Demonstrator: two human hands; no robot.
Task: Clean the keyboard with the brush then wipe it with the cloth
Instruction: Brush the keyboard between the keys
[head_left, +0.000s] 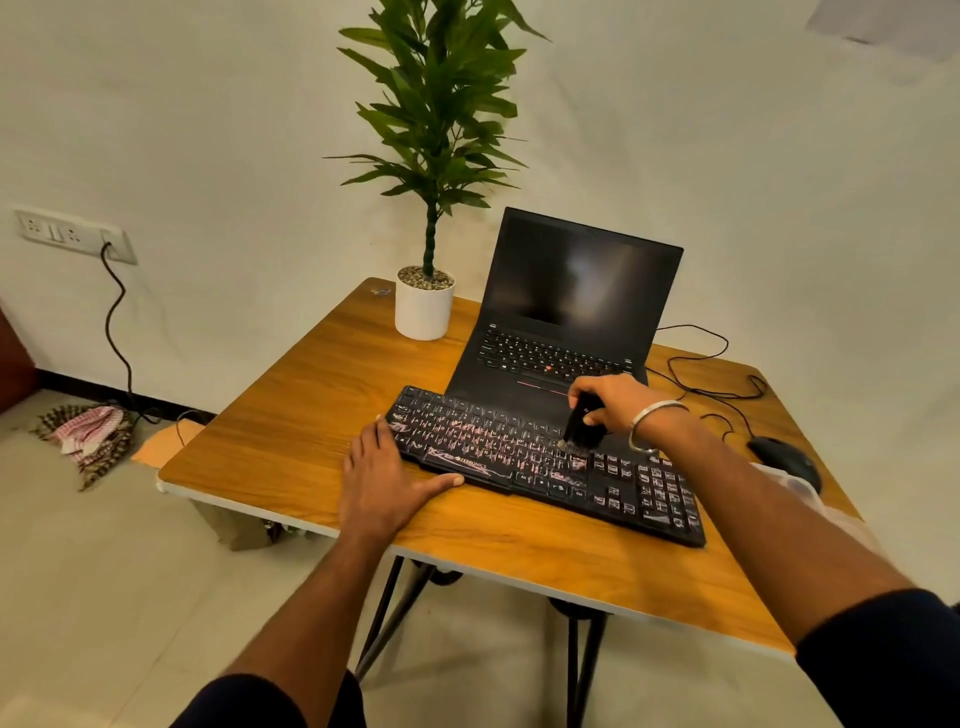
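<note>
on the counter (291, 415), the right hand (605, 402) grips the brush (582, 423) against the keyboard (519, 457). the left hand (384, 478) lies flat, bracing it. hard strokes could skid the keyboard.

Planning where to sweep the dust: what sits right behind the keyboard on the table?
Behind the keyboard stands an open laptop, screen dark. The right hand, holding the brush, covers part of its front edge, so any gap there is hidden.

White cloth (800, 486) (beside the mouse (784, 457)) half hidden by right forearm
</note>
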